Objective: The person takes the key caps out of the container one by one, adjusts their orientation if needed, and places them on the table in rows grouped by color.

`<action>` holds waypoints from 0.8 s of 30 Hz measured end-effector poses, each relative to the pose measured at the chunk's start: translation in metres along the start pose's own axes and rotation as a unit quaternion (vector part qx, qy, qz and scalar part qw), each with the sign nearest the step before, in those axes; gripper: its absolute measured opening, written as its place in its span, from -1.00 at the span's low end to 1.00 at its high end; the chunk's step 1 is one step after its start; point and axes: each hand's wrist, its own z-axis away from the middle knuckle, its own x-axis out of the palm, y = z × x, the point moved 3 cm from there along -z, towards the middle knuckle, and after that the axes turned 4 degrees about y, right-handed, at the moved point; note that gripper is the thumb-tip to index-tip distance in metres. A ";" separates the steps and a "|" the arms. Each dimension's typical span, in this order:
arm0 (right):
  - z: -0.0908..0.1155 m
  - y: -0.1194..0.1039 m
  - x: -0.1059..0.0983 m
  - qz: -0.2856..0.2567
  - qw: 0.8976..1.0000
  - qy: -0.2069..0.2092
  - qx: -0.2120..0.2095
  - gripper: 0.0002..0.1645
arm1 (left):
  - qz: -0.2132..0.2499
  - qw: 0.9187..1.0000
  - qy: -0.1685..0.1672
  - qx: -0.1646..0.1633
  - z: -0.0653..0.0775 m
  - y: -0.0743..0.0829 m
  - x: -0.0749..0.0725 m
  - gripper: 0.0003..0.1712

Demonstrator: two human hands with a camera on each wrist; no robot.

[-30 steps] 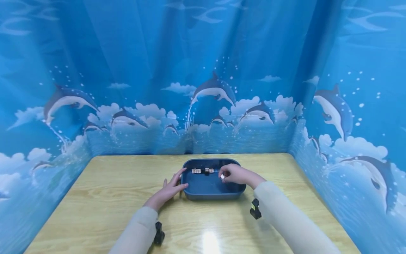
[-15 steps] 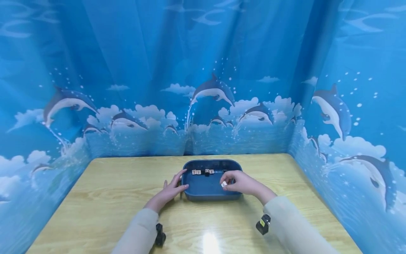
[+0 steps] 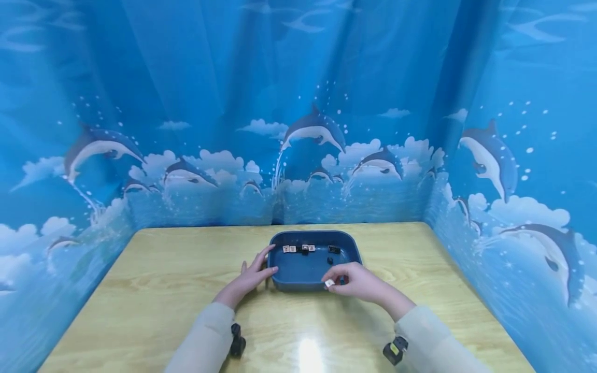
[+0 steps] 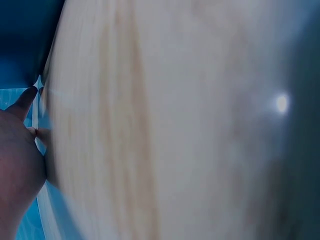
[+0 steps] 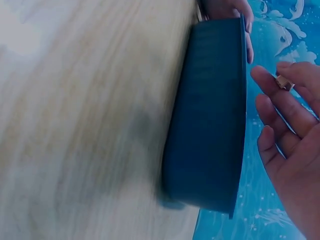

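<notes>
A dark blue rectangular plastic bin (image 3: pixel 298 272) stands on the table. My left hand (image 3: pixel 252 274) rests against its left side, fingers spread, with the thumb and a fingertip over the rim. My right hand (image 3: pixel 354 282) pinches a small white square piece (image 3: pixel 329 283) between thumb and forefinger, over the bin's near right rim. In the right wrist view this piece (image 5: pixel 284 83) looks beige and blocky, and the other fingers are loosely bent. Inside the bin, a row of small white (image 3: pixel 289 249) and black pieces lies along the far side. Several black pieces (image 3: pixel 333 249) lie at the right.
The bin stands near the far edge of the wood-grain table (image 3: pixel 186 280). A blue curtain (image 3: pixel 224 103) printed with dolphins surrounds the table behind and at both sides. Each wrist wears a black camera (image 3: pixel 395 349).
My right hand has drawn back from inside the bin toward its near rim, carrying the white piece. Black pieces at the bin's right have come into sight. The left hand stays in place.
</notes>
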 end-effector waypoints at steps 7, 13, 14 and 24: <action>0.005 0.001 0.015 -0.001 1.000 0.002 -0.008 -0.77 | 0.002 1.000 -0.005 -0.004 -0.002 -0.001 0.001 -0.22; 0.006 0.002 0.033 0.009 1.000 0.008 -0.006 -0.81 | 0.006 1.000 -0.007 -0.008 -0.002 -0.004 0.001 -0.21; 0.007 0.002 0.036 0.013 1.000 0.009 -0.005 -0.82 | 0.006 1.000 -0.008 -0.008 -0.003 -0.004 0.001 -0.21; 0.010 0.013 0.066 0.033 0.997 0.064 -0.008 -0.84 | 0.003 1.000 -0.011 -0.006 -0.004 -0.003 -0.001 -0.20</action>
